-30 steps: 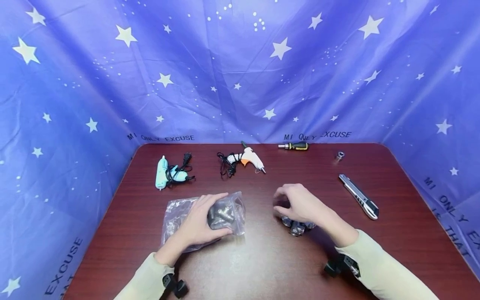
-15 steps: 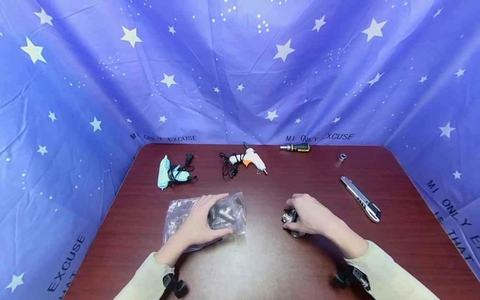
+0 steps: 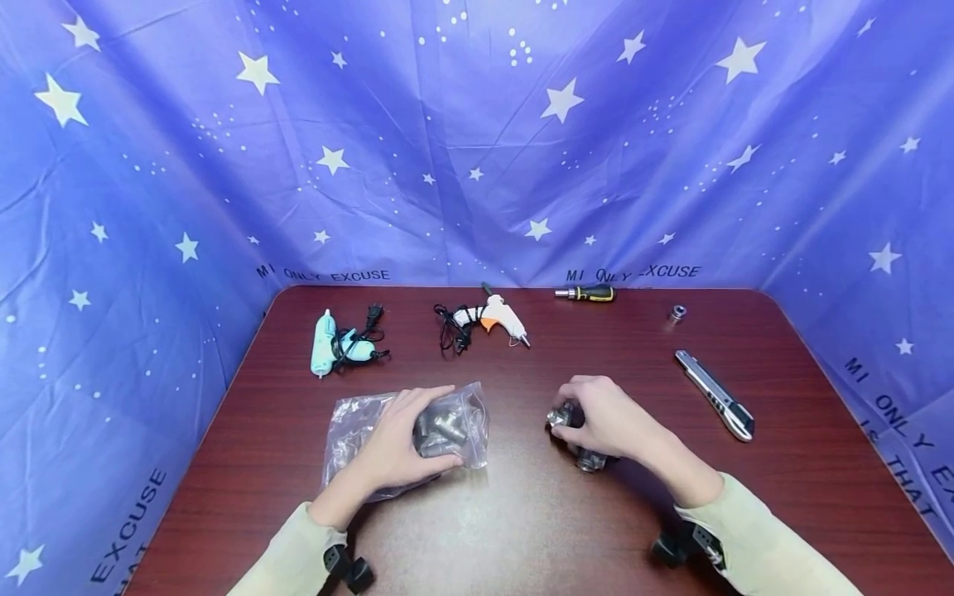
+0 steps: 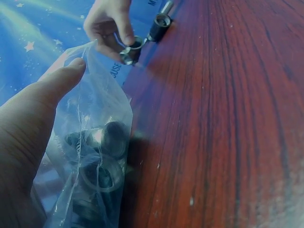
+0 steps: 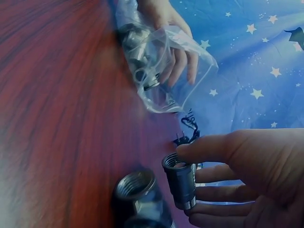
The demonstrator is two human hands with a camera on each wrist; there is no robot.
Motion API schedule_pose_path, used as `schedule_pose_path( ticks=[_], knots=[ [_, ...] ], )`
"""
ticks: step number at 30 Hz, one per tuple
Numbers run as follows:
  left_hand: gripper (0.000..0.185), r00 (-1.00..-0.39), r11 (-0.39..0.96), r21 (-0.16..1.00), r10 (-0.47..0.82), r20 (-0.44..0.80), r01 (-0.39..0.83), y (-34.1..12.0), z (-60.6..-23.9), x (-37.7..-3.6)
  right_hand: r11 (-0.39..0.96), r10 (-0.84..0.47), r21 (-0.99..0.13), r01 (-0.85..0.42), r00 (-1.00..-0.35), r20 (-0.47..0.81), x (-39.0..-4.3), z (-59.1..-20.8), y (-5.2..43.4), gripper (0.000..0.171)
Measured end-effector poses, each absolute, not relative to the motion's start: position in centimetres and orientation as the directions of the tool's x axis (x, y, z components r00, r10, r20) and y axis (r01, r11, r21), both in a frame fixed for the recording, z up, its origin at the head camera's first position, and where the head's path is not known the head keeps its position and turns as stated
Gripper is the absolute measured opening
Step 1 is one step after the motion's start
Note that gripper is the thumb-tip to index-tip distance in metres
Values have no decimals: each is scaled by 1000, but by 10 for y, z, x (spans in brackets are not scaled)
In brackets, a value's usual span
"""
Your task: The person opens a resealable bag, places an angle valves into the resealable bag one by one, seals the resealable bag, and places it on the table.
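Fitting [image 5: 180, 185], right of centre in the head view, is pinched by the right hand [image 3: 607, 422]; a slack thumb could drop it. Left of centre, the left hand [image 3: 395, 443] curves widely round the bag [image 3: 346, 418]; loosening could let its limp mouth collapse.

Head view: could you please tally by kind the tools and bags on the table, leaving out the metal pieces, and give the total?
Glue guns, light blue and white: 2
Screwdriver: 1
Utility knife: 1
Clear plastic bag: 1
Total: 5
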State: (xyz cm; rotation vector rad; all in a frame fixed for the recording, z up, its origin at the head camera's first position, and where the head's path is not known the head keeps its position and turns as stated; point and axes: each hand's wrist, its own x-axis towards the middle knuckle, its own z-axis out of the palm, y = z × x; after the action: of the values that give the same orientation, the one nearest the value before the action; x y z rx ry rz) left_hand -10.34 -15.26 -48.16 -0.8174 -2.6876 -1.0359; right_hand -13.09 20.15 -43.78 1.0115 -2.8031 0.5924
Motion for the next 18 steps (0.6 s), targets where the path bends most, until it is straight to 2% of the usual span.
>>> schedule_pose_path(
  ticks=[9,18],
  knots=[
    [98,-840,607,583,437,322,540,-152,-481,-103,673,-574,-402,-621,-781,245,-139,-427,174,22],
    [100,-839,614,574,437,324,542,-152,-482,-103,586,-606,-481,-652,-747,274,-139,-427,139,23]
  ],
)
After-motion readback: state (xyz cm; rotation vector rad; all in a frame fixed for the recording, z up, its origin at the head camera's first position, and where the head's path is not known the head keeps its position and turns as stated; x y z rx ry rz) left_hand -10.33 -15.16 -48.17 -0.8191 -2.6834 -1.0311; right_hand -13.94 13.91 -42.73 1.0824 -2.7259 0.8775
